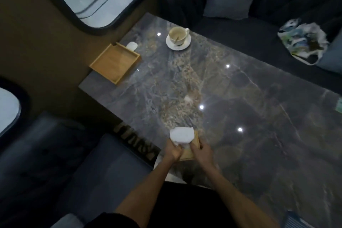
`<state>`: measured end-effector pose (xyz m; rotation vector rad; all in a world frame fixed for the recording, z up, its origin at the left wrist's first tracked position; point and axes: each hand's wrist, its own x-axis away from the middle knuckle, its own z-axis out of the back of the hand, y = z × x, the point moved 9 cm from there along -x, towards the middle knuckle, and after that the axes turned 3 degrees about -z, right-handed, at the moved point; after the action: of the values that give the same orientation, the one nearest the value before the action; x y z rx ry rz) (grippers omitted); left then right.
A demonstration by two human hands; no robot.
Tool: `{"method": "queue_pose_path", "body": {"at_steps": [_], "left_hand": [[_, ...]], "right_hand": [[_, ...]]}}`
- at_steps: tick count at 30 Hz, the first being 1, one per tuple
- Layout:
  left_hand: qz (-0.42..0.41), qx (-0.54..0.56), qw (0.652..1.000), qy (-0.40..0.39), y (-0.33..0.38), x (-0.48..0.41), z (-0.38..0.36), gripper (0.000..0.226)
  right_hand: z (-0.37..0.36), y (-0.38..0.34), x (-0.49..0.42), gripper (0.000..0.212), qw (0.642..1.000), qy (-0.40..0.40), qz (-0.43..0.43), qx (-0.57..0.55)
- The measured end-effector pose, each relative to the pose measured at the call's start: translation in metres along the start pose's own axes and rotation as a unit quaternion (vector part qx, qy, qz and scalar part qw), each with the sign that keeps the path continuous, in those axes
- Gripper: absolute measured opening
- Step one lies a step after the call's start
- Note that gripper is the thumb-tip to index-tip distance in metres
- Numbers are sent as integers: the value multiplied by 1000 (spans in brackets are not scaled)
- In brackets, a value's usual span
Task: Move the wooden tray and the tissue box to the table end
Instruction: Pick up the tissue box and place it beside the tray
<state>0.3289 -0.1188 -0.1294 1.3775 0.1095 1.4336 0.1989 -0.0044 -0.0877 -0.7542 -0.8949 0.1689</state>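
The square wooden tray (115, 62) lies empty at the table's wall-side end, under the window. Near the table's front edge stands the wooden tissue box (194, 144), with a white tissue (182, 134) sticking out of its top. My left hand (173, 151) grips the tissue and the box's left side. My right hand (201, 151) holds the box's right side. Much of the box is hidden behind both hands.
A cup on a saucer (178, 38) stands at the table's far side. A small white object (131, 46) sits just behind the tray. The grey marble table (240, 107) is flanked by dark sofas; a patterned bag (303, 40) lies on the far seat.
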Motion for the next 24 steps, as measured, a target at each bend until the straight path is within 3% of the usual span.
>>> {"method": "queue_pose_path", "body": {"at_steps": [4,8,13,17,24], "left_hand": [[-19,8,1000,-17,11,-17,18,58],[-10,45,999,16,6,-62,50,73],[8,70,997,29,20,-104,105,60],[55,119,989,73,22,-142,177,53],[175,141,970,93,18,-185,323,71]], "right_hand": [[-20,-16,-13,47,1000,-14,-16,0],[-54,-45,-32,47,999,-45,-10,5],[-96,-109,-42,33,997,-68,3,33],[-163,-144,-73,37,997,-57,14,59],[-308,-244,-89,36,983,-125,78,106]]}}
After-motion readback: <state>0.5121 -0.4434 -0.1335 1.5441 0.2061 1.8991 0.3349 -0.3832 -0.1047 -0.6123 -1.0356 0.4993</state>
